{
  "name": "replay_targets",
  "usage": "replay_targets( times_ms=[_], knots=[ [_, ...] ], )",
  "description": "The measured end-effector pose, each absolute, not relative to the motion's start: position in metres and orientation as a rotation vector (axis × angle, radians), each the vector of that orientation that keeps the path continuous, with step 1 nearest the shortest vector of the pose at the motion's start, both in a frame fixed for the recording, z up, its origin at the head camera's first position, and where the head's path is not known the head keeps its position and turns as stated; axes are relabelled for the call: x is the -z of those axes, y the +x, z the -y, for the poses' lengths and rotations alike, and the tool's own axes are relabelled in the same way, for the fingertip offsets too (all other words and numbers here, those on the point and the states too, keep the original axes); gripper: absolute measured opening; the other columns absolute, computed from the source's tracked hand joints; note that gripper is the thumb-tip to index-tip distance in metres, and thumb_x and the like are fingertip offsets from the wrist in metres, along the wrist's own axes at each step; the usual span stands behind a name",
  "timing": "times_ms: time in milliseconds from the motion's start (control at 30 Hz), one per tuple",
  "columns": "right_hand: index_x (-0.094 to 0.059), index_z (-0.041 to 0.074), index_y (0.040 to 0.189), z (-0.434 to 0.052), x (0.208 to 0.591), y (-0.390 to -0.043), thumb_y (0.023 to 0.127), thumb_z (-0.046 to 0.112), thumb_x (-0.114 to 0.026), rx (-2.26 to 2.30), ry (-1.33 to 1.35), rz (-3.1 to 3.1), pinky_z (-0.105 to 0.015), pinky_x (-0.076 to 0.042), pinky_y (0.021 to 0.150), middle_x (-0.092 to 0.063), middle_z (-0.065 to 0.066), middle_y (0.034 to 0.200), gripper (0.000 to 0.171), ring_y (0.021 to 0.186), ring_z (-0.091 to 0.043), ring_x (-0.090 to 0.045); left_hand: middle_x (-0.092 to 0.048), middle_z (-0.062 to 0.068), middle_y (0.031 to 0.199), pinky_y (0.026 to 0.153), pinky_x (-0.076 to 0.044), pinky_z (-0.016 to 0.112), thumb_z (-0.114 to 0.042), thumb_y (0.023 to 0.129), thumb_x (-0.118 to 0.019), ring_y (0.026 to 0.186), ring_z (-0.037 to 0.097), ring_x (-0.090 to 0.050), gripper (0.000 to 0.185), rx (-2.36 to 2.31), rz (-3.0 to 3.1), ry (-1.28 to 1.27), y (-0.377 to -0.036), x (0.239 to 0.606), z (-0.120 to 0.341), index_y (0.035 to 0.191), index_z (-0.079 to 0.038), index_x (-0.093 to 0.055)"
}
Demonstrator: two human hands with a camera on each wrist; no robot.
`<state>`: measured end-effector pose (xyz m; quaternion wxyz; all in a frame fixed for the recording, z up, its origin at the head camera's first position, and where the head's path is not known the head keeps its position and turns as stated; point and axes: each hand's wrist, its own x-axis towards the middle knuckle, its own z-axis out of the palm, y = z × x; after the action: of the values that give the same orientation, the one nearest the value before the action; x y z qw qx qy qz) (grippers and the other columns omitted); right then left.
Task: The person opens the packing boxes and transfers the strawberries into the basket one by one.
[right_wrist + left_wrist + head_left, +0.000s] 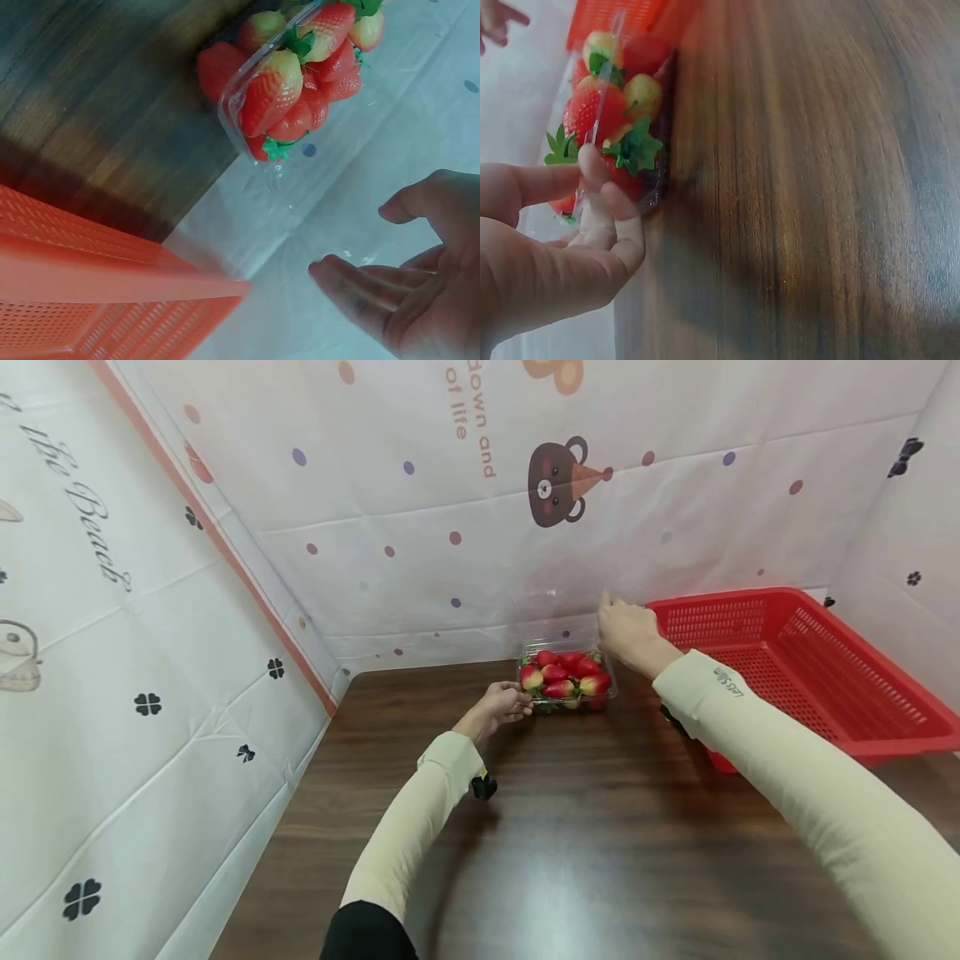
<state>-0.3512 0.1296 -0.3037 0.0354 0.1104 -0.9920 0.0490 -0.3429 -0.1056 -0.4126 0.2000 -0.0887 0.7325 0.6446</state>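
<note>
Fingers of left hand (501, 703) pinching clear box (231, 124), right hand (632, 635) loosely spread, transparent lid (546, 620) barely discernible.

The clear container (229, 120) looks like thin, glossy plastic, the strawberries (555, 673) shiny and finely pitted. The red basket (847, 656) is perforated plastic with a slight sheen. The tabletop (585, 843) shows glossy wood grain; the sleeves (810, 764) are matt cloth, the wall sheeting (420, 427) smooth but creased.
</note>
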Motion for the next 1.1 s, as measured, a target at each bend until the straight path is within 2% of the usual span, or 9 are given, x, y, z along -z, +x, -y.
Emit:
replay_targets(
  times_ms=[67,100,233,333,500,667,833,1000,1100],
  knots=[
    [-0.035,-0.010,0.149,-0.131,0.305,-0.350,0.098,0.017,-0.053,-0.152,0.331,3.069,-0.060,-0.057,0.082,-0.055,-0.034,0.137,0.060,0.109,-0.050,-0.065,-0.067,0.002,0.079,0.071,-0.051,0.025,-0.003,0.099,-0.060,0.062,0.008,-0.064,0.047,-1.813,-2.022,-0.271,-0.345,0.412,0.105,0.143,0.000,-0.043],
    [-0.044,-0.008,0.144,-0.132,0.306,-0.350,0.098,0.017,-0.053,-0.157,0.335,3.074,-0.061,-0.056,0.082,-0.058,-0.033,0.134,0.052,0.108,-0.049,-0.066,-0.067,0.003,0.079,0.071,-0.051,0.025,-0.003,0.099,-0.060,0.063,0.009,-0.064,0.046,-1.815,-2.015,-0.276,-0.345,0.412,0.105,0.142,0.000,-0.043],
    [-0.066,0.000,0.095,-0.134,0.308,-0.348,0.093,0.016,-0.060,-0.179,0.376,3.103,-0.061,-0.056,0.081,-0.070,-0.023,0.102,0.017,0.093,-0.040,-0.068,-0.070,0.005,0.086,0.070,-0.052,0.025,-0.006,0.099,-0.061,0.065,0.010,-0.066,0.043,-1.777,-2.016,-0.263,-0.350,0.411,0.104,0.139,-0.003,-0.045],
    [-0.064,0.004,0.081,-0.134,0.313,-0.348,0.091,0.014,-0.060,-0.189,0.410,3.139,-0.059,-0.056,0.077,-0.068,-0.018,0.088,0.015,0.083,-0.033,-0.064,-0.073,0.008,0.098,0.069,-0.052,0.025,-0.010,0.100,-0.061,0.068,0.011,-0.067,0.037,-1.716,-2.019,-0.256,-0.354,0.409,0.106,0.135,-0.006,-0.050],
    [-0.063,0.002,0.090,-0.132,0.325,-0.349,0.093,0.014,-0.064,-0.147,0.511,3.204,-0.054,-0.057,0.074,-0.066,-0.018,0.089,0.013,0.081,-0.029,-0.062,-0.068,0.006,0.092,0.063,-0.047,0.024,-0.013,0.104,-0.051,0.067,0.011,-0.062,0.023,-1.682,-2.047,-0.295,-0.360,0.408,0.110,0.123,-0.005,-0.059],
    [-0.064,0.001,0.094,-0.130,0.340,-0.351,0.093,0.015,-0.068,-0.105,0.617,3.257,-0.052,-0.055,0.075,-0.066,-0.017,0.091,0.014,0.081,-0.028,-0.060,-0.056,-0.001,0.075,0.062,-0.045,0.025,-0.011,0.105,-0.042,0.062,0.010,-0.054,0.030,-1.771,-2.198,-0.316,-0.365,0.414,0.098,0.128,0.001,-0.058],
    [-0.064,0.003,0.091,-0.126,0.345,-0.351,0.093,0.014,-0.067,-0.119,0.659,3.274,-0.052,-0.054,0.078,-0.065,-0.014,0.088,0.011,0.080,-0.027,-0.059,-0.054,0.001,0.077,0.072,-0.054,0.032,-0.021,0.107,-0.044,0.062,0.011,-0.052,0.035,-1.727,-2.418,-0.352,-0.372,0.423,0.079,0.127,0.000,-0.064],
    [-0.069,0.005,0.109,-0.122,0.353,-0.350,0.093,0.014,-0.064,-0.076,0.738,3.289,-0.050,-0.054,0.081,-0.069,-0.016,0.102,0.019,0.088,-0.028,-0.060,-0.057,0.003,0.079,0.057,-0.050,0.027,-0.022,0.103,-0.050,0.055,0.011,-0.049,0.026,-1.594,-2.591,-0.534,-0.378,0.428,0.074,0.104,-0.005,-0.070],
    [-0.068,0.008,0.119,-0.120,0.359,-0.352,0.093,0.015,-0.064,-0.009,0.791,3.276,-0.049,-0.055,0.083,-0.069,-0.016,0.110,0.028,0.095,-0.028,-0.062,-0.065,0.005,0.086,0.058,-0.047,0.025,-0.021,0.099,-0.053,0.062,0.014,-0.054,0.023,-1.548,-2.649,-0.581,-0.375,0.425,0.076,0.099,-0.007,-0.072]
  ],
)
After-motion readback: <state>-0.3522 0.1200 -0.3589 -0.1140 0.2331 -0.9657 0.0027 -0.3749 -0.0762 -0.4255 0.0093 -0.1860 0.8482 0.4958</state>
